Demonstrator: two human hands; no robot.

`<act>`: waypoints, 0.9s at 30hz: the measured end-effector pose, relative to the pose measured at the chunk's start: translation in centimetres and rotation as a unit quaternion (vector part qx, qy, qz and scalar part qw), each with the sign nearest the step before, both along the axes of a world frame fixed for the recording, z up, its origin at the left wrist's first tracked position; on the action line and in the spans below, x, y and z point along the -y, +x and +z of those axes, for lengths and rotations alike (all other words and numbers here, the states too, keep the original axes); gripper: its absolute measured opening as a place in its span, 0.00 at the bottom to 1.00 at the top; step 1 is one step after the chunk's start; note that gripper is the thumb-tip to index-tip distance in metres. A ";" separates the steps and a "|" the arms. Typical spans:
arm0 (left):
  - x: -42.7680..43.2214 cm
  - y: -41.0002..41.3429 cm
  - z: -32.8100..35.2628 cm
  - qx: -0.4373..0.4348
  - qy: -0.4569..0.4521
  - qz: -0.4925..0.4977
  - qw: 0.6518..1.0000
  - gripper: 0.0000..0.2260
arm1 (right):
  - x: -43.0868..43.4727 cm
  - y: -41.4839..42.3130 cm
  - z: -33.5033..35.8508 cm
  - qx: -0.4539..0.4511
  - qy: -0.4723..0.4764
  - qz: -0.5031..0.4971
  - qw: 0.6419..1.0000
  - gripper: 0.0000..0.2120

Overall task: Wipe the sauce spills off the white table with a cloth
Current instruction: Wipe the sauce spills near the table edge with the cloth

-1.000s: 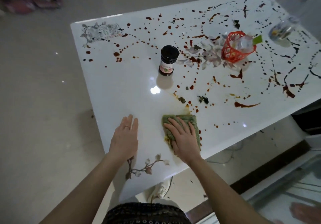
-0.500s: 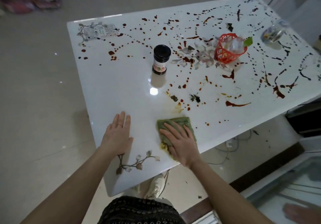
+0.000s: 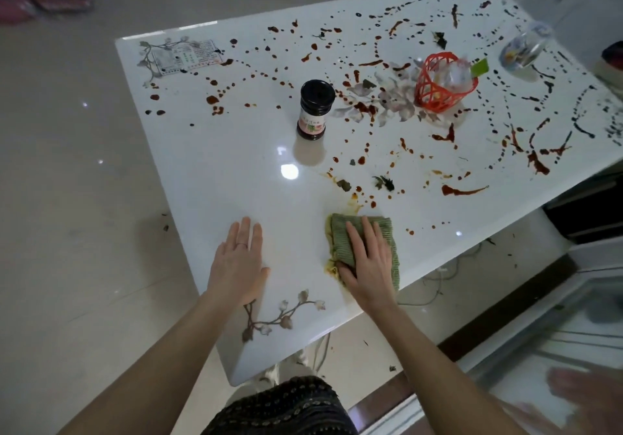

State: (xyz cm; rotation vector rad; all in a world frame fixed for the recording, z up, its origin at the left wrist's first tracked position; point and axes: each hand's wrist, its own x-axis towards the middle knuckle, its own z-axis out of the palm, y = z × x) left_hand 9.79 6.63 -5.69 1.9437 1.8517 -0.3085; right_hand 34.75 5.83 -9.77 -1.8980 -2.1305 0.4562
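Right hand (image 3: 369, 262) flat, fingers straight, pressing green cloth (image 3: 350, 242) onto white table (image 3: 215, 178) near its front edge; left hand (image 3: 237, 266) flat alongside — sauce spills (image 3: 463, 190) beyond.

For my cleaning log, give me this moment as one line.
right hand: presses cloth flat | left hand: flat on table | sauce spills: mostly unwiped
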 end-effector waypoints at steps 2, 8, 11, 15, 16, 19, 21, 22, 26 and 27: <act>0.0 0.0 -0.1 0.004 0.001 0.002 1.000 0.35 | -0.3 0.0 0.1 0.017 -0.017 0.009 1.000 0.32; -0.3 0.7 0.8 0.015 -0.016 0.028 0.999 0.35 | -0.5 0.4 0.3 0.035 -0.027 0.031 0.999 0.32; -0.7 1.7 1.2 0.020 -0.039 0.065 0.997 0.36 | -0.6 1.5 0.2 0.039 -0.024 0.059 0.997 0.32; -1.7 4.0 0.9 -0.009 -0.033 0.129 0.991 0.37 | 0.1 2.0 0.0 0.032 0.006 0.145 0.989 0.32; -1.8 4.4 0.8 -0.014 -0.029 0.139 0.990 0.36 | 0.2 2.6 -0.2 0.025 0.028 0.172 0.984 0.31; -1.2 6.4 0.9 0.005 -0.034 0.204 0.978 0.35 | -1.8 5.8 -0.9 0.007 0.058 0.278 0.959 0.27; -0.5 7.5 0.6 -0.004 -0.004 0.219 0.976 0.34 | -3.5 8.0 -0.8 0.010 0.058 0.308 0.950 0.25; -0.1 8.4 0.4 -0.001 0.002 0.228 0.974 0.34 | -4.5 9.1 -0.7 0.016 0.058 0.309 0.949 0.25; 0.9 11.8 -0.1 0.009 0.004 0.257 0.966 0.36 | -7.1 11.4 -0.4 0.012 0.068 0.229 0.971 0.24; 0.9 12.1 -0.1 0.008 0.004 0.256 0.967 0.36 | -6.8 11.1 -0.3 -0.002 0.072 0.214 0.974 0.24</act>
